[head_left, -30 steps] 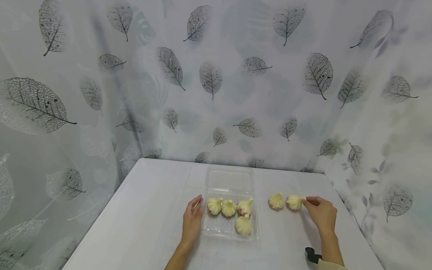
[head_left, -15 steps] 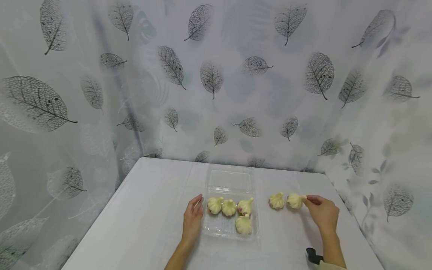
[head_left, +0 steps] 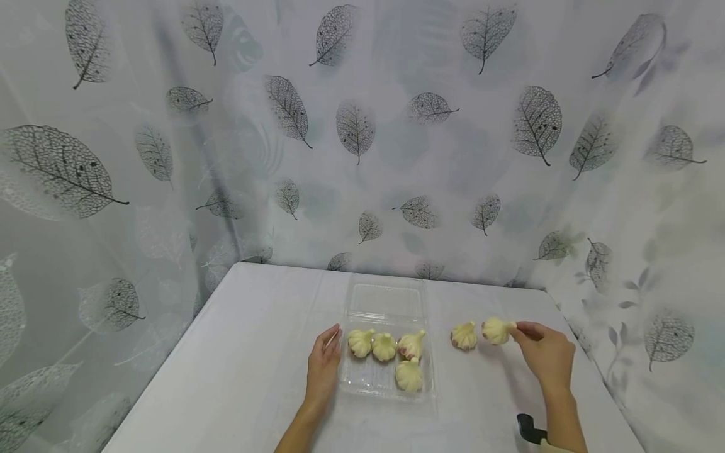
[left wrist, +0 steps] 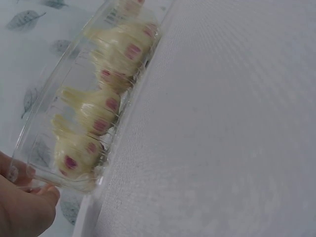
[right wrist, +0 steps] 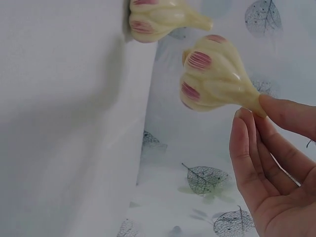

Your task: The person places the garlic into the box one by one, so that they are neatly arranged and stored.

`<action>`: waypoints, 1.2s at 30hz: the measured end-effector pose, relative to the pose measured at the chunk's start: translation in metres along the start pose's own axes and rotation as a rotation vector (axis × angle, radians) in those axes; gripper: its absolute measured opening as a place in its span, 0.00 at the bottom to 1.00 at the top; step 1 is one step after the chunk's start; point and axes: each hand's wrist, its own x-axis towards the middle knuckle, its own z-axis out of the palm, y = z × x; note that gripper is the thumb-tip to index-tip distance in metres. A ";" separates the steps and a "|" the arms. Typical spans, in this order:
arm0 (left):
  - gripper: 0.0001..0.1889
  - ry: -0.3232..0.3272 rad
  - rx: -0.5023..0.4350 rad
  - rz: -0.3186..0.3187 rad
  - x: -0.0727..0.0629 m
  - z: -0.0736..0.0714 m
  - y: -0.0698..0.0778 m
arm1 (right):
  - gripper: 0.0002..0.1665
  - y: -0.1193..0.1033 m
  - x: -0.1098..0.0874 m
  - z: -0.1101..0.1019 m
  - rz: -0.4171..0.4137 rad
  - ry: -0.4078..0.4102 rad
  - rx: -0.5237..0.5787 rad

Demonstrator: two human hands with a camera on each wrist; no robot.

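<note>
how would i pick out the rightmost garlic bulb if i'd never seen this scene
On the white table, find the open clear container near its middle. Look to its right, past one loose garlic bulb, to the rightmost bulb. It alone is held aloft, its stem pinched in the person's right grip, while the loose one rests on the table.

Box [head_left: 365, 382] w/ 4 garlic bulbs [head_left: 384, 348] on table [head_left: 255, 346], lid [head_left: 386, 299] twd back edge; loose bulb [head_left: 464, 337] R of box, raised bulb [head_left: 496, 331] further R, twd R edge.
</note>
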 end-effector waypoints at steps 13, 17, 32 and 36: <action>0.24 0.012 -0.007 -0.010 0.000 0.001 0.002 | 0.19 -0.031 -0.007 -0.014 -0.029 -0.005 0.033; 0.24 0.014 -0.007 -0.013 -0.001 0.002 0.003 | 0.18 -0.041 -0.011 -0.014 -0.061 -0.020 0.055; 0.24 0.011 -0.007 -0.026 -0.002 0.002 0.005 | 0.14 -0.068 -0.020 -0.001 -0.146 -0.078 0.105; 0.23 0.006 -0.003 -0.017 -0.002 0.002 0.004 | 0.12 -0.074 -0.021 0.002 -0.149 -0.083 0.130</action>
